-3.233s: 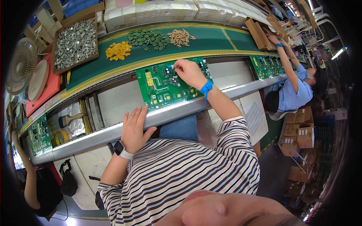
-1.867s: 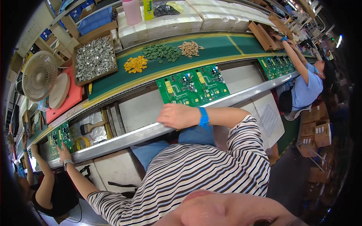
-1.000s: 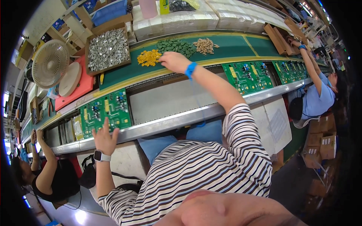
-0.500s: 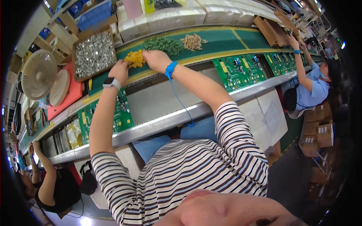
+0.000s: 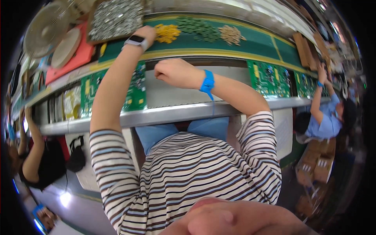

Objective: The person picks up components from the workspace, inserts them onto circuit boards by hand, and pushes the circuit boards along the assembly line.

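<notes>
My left hand (image 5: 148, 36), with a watch on its wrist, reaches to the left edge of a pile of small yellow components (image 5: 167, 33). Its fingers are turned away, so their grip is hidden. My right hand (image 5: 178, 73), wearing a blue wrist strap (image 5: 207, 82), hovers over the grey conveyor. Its fingers are curled together, and anything between them is too small to make out. Left of it, partly behind my left forearm, lies a green circuit board (image 5: 135, 88). Right of the yellow pile are green disc-like components (image 5: 199, 29) and small tan parts (image 5: 231, 34).
A cardboard tray of silvery parts (image 5: 115, 19) stands left of the piles, near a fan (image 5: 46, 29) and a red sheet (image 5: 74, 64). More circuit boards (image 5: 270, 80) lie to the right. A metal rail (image 5: 176, 113) runs along the front. Co-workers sit on both sides.
My right hand has left the yellow pile and come back toward me over the conveyor. My left hand remains by the pile. The whole view has shifted as my head moved.
</notes>
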